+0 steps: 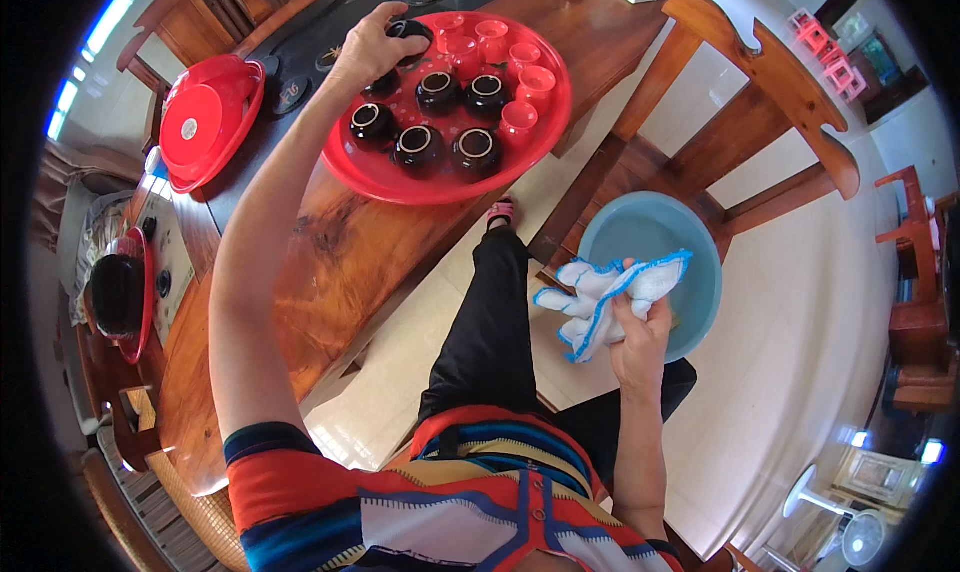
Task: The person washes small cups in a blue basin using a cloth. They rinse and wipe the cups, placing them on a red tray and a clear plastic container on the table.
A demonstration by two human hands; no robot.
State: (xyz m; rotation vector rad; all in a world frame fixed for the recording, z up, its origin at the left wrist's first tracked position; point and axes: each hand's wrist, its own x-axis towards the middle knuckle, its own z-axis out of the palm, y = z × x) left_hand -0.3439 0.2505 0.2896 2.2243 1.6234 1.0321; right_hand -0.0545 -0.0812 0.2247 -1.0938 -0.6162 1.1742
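Observation:
My left hand (375,47) grips a black cup (409,38) at the far left rim of a round red tray (420,186). Several other black cups (475,152) rest upside down on the tray, their pale foot rings facing up. Along the tray's right side stand several small red cups (519,118). In my right hand (642,332) is a bunched white cloth (600,302) with blue edging. That hand is held over the near left part of a light blue basin (694,264), which sits on a wooden chair seat.
The polished wooden table (322,272) has a dark inset panel with round carved marks. Stacked red trays (199,129) lie at its left. The wooden chair (750,107) stands close on the right. Farther left, a black object (116,294) rests on another red tray (148,302).

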